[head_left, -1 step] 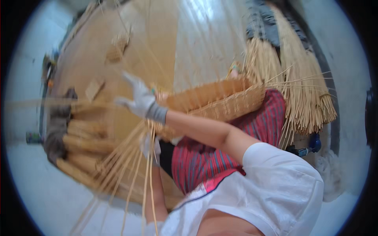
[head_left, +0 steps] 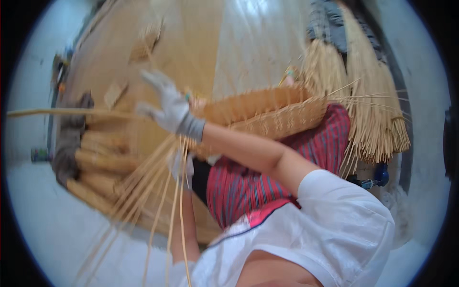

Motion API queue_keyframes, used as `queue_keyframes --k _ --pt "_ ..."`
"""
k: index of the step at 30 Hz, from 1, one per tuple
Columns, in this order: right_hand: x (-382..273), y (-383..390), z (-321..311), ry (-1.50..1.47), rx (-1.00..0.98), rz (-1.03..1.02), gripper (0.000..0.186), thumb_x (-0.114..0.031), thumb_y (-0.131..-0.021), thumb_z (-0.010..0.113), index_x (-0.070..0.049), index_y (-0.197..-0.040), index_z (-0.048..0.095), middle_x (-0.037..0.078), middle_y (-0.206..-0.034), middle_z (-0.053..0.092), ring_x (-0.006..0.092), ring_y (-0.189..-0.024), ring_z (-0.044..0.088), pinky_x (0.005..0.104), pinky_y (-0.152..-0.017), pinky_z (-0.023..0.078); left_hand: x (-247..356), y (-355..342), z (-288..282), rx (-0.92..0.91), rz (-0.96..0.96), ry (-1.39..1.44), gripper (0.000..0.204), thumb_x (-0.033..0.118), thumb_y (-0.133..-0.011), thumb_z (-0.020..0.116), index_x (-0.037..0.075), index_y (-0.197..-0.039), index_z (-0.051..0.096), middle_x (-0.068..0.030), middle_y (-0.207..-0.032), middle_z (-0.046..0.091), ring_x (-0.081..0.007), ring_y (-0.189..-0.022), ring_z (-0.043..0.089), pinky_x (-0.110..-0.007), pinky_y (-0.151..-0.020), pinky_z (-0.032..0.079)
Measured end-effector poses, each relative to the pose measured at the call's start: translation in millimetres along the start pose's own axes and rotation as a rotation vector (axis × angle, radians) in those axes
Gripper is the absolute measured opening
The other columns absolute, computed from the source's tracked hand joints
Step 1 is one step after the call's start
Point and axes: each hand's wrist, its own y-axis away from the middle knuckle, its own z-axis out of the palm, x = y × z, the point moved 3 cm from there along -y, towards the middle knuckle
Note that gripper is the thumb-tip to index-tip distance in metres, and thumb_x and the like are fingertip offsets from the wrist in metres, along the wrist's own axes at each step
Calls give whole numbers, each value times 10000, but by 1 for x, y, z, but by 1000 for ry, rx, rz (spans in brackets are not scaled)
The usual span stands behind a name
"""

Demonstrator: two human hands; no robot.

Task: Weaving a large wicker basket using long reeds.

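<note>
A long woven rattan basket (head_left: 272,117), with loose canes (head_left: 143,191) fanning from its left end, rests across my lap on red striped cloth (head_left: 239,191). My right hand (head_left: 169,105), in a white glove with grey cuff, is raised beside that end, fingers spread; a long pale cane (head_left: 71,111) runs leftward from near its thumb, contact unclear in the blur. My left hand (head_left: 181,167), also pale-gloved, is low under the basket's left end among the canes, its fingers hidden by them.
Bundles of pale strands (head_left: 368,105) lie at the right beside dark grey cloth (head_left: 325,24). Rolled tan material (head_left: 100,162) and a dark cloth (head_left: 67,167) are at the left. Small woven pieces (head_left: 143,43) lie on the tan floor board (head_left: 186,43). A blue object (head_left: 380,174) is at lower right.
The whole view has shifted slightly, with the basket higher and further right in the picture. My right hand appears a little higher, and the long cane at left has risen.
</note>
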Motion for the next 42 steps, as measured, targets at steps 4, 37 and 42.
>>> queue_keyframes --k 4,37,42 --pt "-25 33 -22 -689 -381 447 342 -68 -1018 570 -39 -1356 615 228 -1335 657 314 -1234 642 398 -1054 520 -4 2 4 -329 -529 194 415 403 -836 825 126 -1139 762 -134 -965 769 -364 -892 713 -503 -847 537" --pt "44 10 -79 115 -316 162 651 72 -937 541 -44 -1570 443 129 -1170 671 204 -1073 678 339 -996 538 84 -65 33 -395 -888 1212 132 223 -1077 623 115 -1002 615 30 -679 537 -69 -424 393 -272 -392 346" --pt "63 161 -197 -361 111 504 249 -236 -1158 425 -46 -1291 514 97 -838 672 194 -744 657 406 -831 614 86 -65 30 -425 -960 1296 101 200 -1050 662 121 -1030 603 27 -664 549 -100 -427 508 -288 -380 421"
